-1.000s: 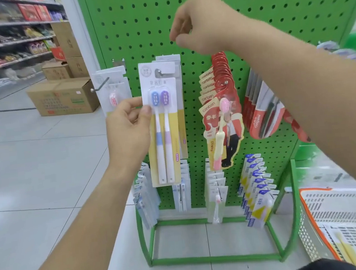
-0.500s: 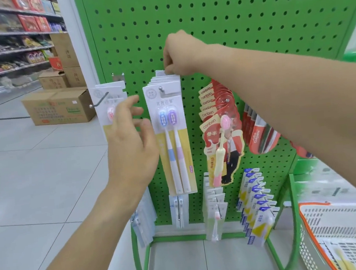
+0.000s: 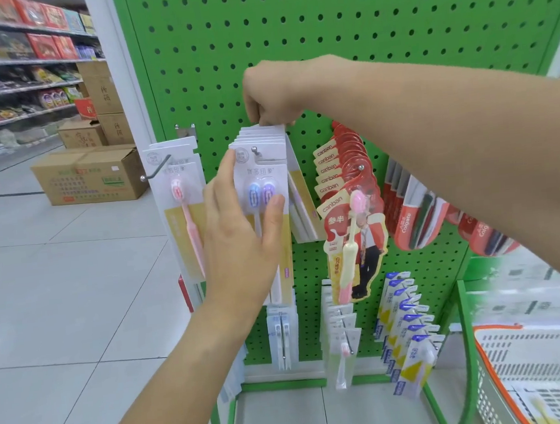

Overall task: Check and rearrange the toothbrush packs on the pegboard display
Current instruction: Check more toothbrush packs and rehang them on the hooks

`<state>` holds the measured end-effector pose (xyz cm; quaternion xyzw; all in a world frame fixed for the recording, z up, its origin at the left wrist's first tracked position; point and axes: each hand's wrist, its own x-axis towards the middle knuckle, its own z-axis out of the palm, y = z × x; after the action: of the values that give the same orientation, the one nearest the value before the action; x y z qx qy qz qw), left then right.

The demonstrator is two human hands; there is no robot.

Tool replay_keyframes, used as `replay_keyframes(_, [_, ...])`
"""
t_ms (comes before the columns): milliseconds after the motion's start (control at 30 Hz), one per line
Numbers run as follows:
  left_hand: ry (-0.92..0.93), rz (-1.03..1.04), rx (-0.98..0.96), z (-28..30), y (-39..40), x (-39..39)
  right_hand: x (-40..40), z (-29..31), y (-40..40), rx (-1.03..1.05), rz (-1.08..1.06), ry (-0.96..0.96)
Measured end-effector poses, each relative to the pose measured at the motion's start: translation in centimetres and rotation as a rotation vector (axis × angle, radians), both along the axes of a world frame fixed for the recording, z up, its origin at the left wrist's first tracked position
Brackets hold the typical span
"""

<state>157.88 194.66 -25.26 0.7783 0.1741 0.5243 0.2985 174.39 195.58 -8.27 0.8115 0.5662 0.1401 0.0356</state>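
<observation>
Toward the left edge of the pegboard (image 3: 392, 47) a pink-brush pack (image 3: 182, 207) hangs on its hook; just right of it the left hand (image 3: 243, 236) lies with straight fingers flat on the front twin pack (image 3: 261, 176), thumb by the brush heads; above, the right hand (image 3: 277, 92) pinches the top edges of the packs behind it on the same hook; red packs (image 3: 346, 171) hang further right; a basket (image 3: 544, 374) sits at the lower right corner.

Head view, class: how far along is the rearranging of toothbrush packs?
Done: the white twin-brush pack stack hangs on its hook. In hand: the right hand pinches the stack's top edges; the left hand rests on the front pack. Left: the red canban packs look untouched.
</observation>
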Motion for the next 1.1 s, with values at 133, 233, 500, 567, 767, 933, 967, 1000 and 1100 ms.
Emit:
replay_keyframes(133, [0.031,0.026,0.026,-0.1,-0.3,0.3,-0.3,-0.3,0.1,0.115,0.033,-0.049])
replay_keyframes(233, [0.056,0.036,0.044,-0.1,-0.4,0.5,-0.1,-1.4,0.1,0.204,0.01,-0.034])
replay_keyframes(500, [-0.034,0.02,0.046,-0.9,-0.5,1.0,0.8,-0.4,-0.2,0.185,0.005,0.168])
replay_keyframes(567, [-0.041,0.037,0.066,-1.0,-0.4,1.0,0.6,-0.4,0.1,0.21,0.012,0.189])
replay_keyframes(767, [-0.03,0.062,0.111,-0.7,-0.7,0.7,-0.5,-0.4,0.9,0.252,0.057,0.209])
replay_keyframes(933, [-0.014,0.101,0.094,-0.1,-1.1,0.6,-0.6,0.0,0.5,0.439,0.147,0.283])
replay_keyframes(967, [-0.015,0.104,0.086,-0.1,-1.0,0.7,-0.7,0.2,0.3,0.46,0.163,0.277])
replay_keyframes(1000, [-0.015,0.099,0.074,0.0,-0.9,0.8,-0.7,0.5,0.1,0.487,0.18,0.27])
replay_keyframes(1100, [-0.016,0.043,0.011,0.0,-0.4,1.5,-0.8,1.4,-1.1,0.61,0.237,0.246])
